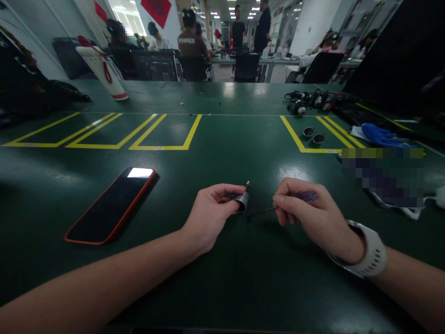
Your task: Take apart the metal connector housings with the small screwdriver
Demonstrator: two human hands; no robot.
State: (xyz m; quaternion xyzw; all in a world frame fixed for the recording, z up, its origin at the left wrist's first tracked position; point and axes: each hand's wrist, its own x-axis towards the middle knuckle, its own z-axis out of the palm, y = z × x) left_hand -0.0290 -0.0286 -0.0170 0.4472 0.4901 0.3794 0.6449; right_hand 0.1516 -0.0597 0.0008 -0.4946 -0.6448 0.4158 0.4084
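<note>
My left hand (213,213) pinches a small grey metal cup-shaped part (244,201) between thumb and fingers. A short thin stem with a pale tip (248,184) sticks up beside the part's rim. In my right hand (309,208) is a screwdriver (308,196) with a see-through purplish handle. Its thin dark shaft points left, and the tip hovers just below and right of the metal part, apart from it. The fingers are wrapped around the handle, hiding part of it.
A phone in an orange case (113,204) lies at left. Two small round metal cups (313,136) sit inside a yellow-taped outline at right. Beyond are a blue glove (384,135), a cluster of black devices with cables (308,99) and a tilted white container (106,72). People sit and stand behind.
</note>
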